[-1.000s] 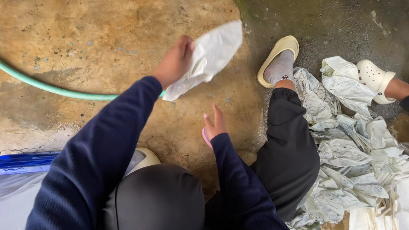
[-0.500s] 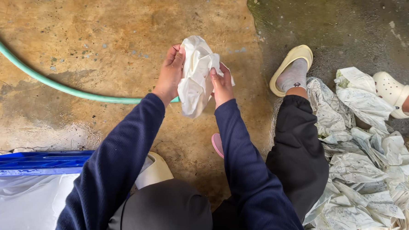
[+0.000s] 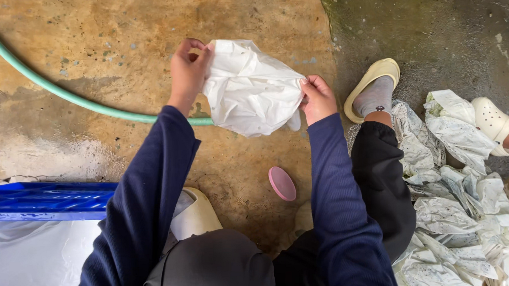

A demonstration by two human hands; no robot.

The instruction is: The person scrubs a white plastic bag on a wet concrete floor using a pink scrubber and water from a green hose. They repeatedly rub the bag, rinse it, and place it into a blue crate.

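Both my hands hold a crumpled white plastic bag [image 3: 251, 88] stretched between them above the stained concrete floor. My left hand [image 3: 188, 70] pinches the bag's left edge. My right hand [image 3: 318, 98] grips its right edge. Below the bag a small pink oval object [image 3: 282, 183] lies on the floor between my knees. I am crouched, in dark blue sleeves and black trousers.
A green hose [image 3: 68, 93] curves across the floor at left. A blue and clear plastic sheet [image 3: 34, 219] lies at bottom left. A heap of crumpled, dirty white bags [image 3: 458, 192] lies at right. My cream sandal [image 3: 377, 80] points up; another person's white clog [image 3: 495, 122] is far right.
The bag went from held up in my left hand alone, to bunched between both hands, to spread wide between them. The pink object now lies uncovered on the floor.
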